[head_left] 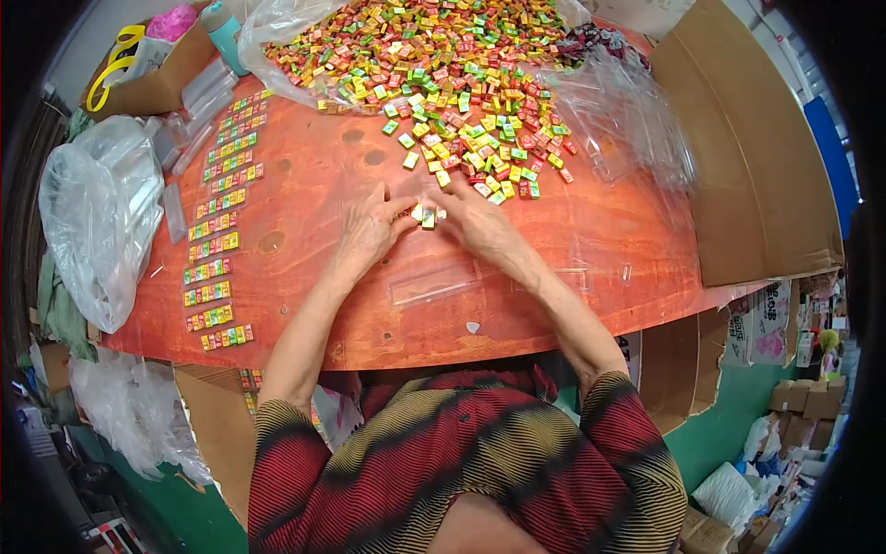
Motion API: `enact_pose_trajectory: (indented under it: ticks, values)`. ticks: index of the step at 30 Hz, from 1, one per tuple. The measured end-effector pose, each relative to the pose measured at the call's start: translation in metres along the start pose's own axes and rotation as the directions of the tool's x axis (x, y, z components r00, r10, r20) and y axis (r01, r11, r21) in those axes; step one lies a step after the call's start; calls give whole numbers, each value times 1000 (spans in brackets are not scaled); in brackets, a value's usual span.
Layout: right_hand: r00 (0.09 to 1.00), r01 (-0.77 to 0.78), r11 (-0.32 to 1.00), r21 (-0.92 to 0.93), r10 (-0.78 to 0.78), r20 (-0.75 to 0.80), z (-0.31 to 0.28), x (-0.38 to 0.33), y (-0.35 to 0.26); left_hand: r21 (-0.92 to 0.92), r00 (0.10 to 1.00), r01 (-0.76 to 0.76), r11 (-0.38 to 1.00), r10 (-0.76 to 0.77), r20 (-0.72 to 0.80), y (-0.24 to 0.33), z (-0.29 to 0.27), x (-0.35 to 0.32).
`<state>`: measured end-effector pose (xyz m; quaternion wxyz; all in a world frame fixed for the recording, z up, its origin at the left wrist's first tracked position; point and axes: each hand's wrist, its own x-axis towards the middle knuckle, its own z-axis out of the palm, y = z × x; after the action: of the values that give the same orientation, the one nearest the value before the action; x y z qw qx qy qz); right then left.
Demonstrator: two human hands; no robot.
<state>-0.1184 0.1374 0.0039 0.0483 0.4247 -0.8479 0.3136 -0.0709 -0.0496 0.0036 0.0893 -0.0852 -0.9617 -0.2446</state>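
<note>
Both hands meet at the middle of the red-orange table, just in front of a heap of small coloured boxes [461, 55]. A few small yellow, green and dark boxes [425, 217] sit side by side between my fingertips. My left hand [374, 223] is closed, its thumb and fingers pinching them from the left. From the other side, my right hand [478, 223] is closed on the same boxes with bent fingers. Loose boxes [443, 177] lie just beyond the right fingertips. A clear plastic tray [434, 286] lies nearer to me, below the hands.
Several short rows of boxes [214, 246] form a column along the left. Clear plastic bags [101, 217] hang over the left edge; more clear plastic [628, 129] lies at right. A tall cardboard box [748, 157] borders the right side. A turquoise bottle [224, 37] stands at the back left.
</note>
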Motion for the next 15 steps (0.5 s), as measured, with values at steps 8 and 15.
enact_pose_trajectory:
  ticks: [8,15]
  values:
    - [969,-183,960,-210,212,123,-21,-29,6,10,998,-46,999,47,-40,-1,1,-5]
    - [970,-209,933,-293,237,61,-14,-17,12,26,996,-54,998,55,-72,3,2,-5]
